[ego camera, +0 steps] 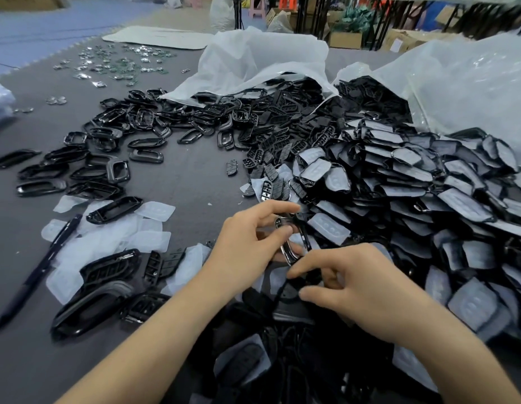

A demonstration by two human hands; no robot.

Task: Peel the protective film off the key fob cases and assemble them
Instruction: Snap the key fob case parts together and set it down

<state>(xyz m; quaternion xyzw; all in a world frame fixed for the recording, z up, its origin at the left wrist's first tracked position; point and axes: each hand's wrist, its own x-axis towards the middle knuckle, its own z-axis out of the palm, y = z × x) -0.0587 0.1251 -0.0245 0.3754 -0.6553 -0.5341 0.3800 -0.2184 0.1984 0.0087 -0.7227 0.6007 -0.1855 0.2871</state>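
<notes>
Here left hand [247, 243] pinches shiny black case frame [288, 249] between thumb and fingers (tight grip); right hand [361, 290] fingers curled on black part [285, 293] below

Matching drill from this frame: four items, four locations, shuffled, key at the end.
Items:
1 pen
2 peeled film pieces
3 film-covered case pile
4 chrome-edged frame

Locations:
A right side, spilling from a bag
B held between both hands
C near left, beside the pen
D far-left edge, lying diagonal

Pairs: 1-D, 2-C, 3-A, 4-B
</notes>
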